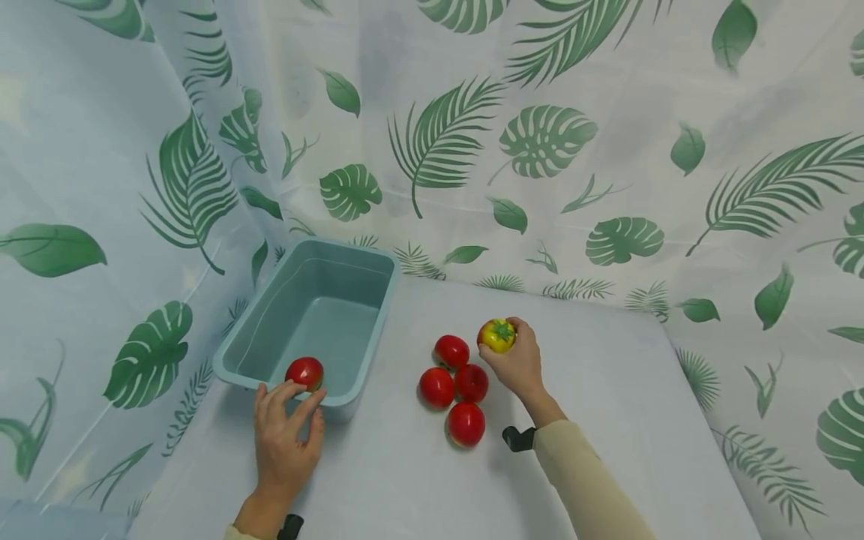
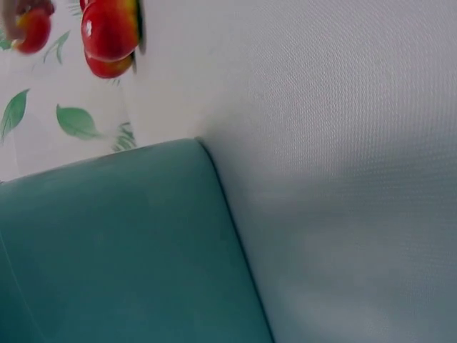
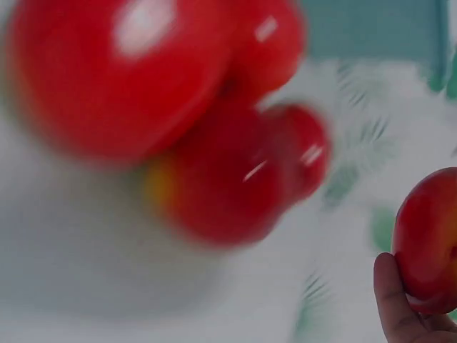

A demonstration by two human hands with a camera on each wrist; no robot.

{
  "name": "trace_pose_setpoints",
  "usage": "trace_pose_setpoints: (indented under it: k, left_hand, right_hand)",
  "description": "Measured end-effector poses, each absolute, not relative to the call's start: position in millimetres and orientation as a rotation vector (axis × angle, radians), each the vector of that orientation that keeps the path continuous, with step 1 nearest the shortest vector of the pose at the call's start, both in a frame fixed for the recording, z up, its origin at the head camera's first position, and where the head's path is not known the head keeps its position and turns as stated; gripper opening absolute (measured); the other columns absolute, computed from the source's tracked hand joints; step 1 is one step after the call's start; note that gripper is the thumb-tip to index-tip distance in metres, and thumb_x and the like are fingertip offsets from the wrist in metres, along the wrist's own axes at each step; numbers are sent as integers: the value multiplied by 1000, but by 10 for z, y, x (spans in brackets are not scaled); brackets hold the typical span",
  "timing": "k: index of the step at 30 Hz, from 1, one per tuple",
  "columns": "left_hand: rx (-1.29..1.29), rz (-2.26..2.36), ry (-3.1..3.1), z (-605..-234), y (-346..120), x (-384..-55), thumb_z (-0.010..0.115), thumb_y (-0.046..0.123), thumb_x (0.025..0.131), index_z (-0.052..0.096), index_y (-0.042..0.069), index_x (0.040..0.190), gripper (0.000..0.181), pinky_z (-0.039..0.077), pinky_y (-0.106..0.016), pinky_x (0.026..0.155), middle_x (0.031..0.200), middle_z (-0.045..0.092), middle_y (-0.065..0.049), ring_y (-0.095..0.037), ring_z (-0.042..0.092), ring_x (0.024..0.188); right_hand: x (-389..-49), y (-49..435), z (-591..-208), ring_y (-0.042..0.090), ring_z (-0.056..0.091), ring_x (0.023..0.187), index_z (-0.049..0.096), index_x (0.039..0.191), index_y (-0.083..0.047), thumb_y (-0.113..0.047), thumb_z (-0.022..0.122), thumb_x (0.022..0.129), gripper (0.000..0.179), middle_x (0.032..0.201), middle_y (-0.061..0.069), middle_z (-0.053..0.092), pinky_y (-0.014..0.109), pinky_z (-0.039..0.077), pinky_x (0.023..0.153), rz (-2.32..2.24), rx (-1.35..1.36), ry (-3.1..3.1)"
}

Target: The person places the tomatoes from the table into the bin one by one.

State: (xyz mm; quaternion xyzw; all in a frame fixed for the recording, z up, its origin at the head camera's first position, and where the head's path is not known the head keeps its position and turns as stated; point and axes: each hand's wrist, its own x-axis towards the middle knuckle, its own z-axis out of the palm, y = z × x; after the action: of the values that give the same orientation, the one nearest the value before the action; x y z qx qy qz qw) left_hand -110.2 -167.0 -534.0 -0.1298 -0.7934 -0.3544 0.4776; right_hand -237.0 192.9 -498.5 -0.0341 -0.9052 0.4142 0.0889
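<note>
My right hand [image 1: 518, 365] grips a red and yellow tomato [image 1: 497, 335] above the table, its green leafy top facing up. In the right wrist view, a finger lies along the held tomato [image 3: 427, 239]. Left of it, several red tomatoes [image 1: 467, 424] sit close together on the table. My left hand [image 1: 286, 435] is over the near rim of a blue-green tub [image 1: 388, 315], fingers extended. Just past its fingertips, a red tomato [image 1: 305, 370] shows inside the near end of the tub; its lower edge is partly hidden. The left wrist view shows the tub's side [image 2: 128, 243] but not this hand.
A white cloth covers the table [image 1: 607, 360]. Behind it and on the left hang pale sheets [image 1: 459, 202] printed with green leaves. The tub stands at the back left, near the sheet. A dark wrist strap piece [image 1: 518, 439] shows by the right sleeve.
</note>
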Motion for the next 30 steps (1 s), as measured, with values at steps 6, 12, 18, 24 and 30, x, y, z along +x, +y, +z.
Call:
trace_pose_setpoints:
  k: [6, 12, 18, 24, 30]
  left_hand:
    - [-317, -863, -1947, -5344, -1663, -1098, 56, 20, 89, 75, 8, 103, 27, 18, -63, 110, 107, 62, -19, -42, 52, 107]
    - [-314, -860, -1937, -5363, -1662, -1099, 57, 20, 88, 75, 7, 103, 26, 19, -63, 110, 106, 62, -20, -39, 52, 109]
    - [-301, -875, -1956, -5365, -1646, -1084, 57, 27, 94, 75, 7, 103, 28, 17, -63, 111, 108, 61, -19, -38, 51, 112]
    - [-299, -867, -1948, -5377, -1629, -1089, 58, 29, 96, 76, 7, 102, 30, 18, -62, 111, 107, 62, -19, -40, 52, 109]
    - [-290, -860, -1918, -5376, -1636, -1113, 58, 29, 96, 76, 5, 99, 30, 19, -63, 111, 106, 62, -20, -40, 53, 108]
  right_hand:
    - [-2370, 1380, -4544, 24, 51, 106, 41, 137, -8, -25, 76, 74, 74, 125, 8, 50, 42, 52, 87, 1278, 172, -2646]
    - [-2258, 714, -4239, 18, 53, 102, 45, 133, -10, -24, 77, 73, 69, 123, 3, 52, 34, 53, 83, 1326, 519, -2537]
    - [-2138, 141, -4230, 15, 54, 103, 43, 135, -8, -22, 78, 75, 71, 125, 4, 51, 25, 53, 82, 1341, 864, -2492]
    - [-2117, -95, -4404, 14, 53, 106, 42, 140, -11, -22, 79, 79, 72, 133, 4, 48, 20, 52, 79, 1384, 923, -2530]
    - [-2071, -167, -4477, 13, 51, 112, 42, 142, -16, -20, 77, 79, 72, 137, 3, 46, 20, 50, 87, 1349, 996, -2563]
